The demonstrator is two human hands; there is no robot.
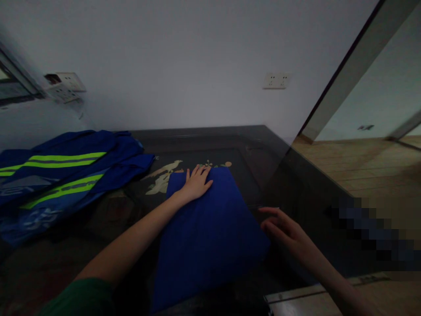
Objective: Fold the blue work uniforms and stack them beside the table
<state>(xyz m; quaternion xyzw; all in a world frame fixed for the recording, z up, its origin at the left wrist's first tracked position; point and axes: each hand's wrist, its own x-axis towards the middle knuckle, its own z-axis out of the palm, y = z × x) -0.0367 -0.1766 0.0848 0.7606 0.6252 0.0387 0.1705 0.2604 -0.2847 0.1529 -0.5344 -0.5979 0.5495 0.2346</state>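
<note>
A folded blue cloth garment, its exact kind not clear, lies on the dark table and hangs toward the near edge. Spread flat on its far end is my left hand, fingers apart and pressing on the fabric. Just off the garment's right edge, my right hand hovers with its fingers loosely bent and apart, and nothing shows in it. The fingertips point toward the fabric without visibly gripping it.
Blue clothing with yellow-green stripes is heaped at the left of the dark table. A painted bird design marks the tabletop. Behind stands a white wall with a power socket. Wooden floor extends to the right.
</note>
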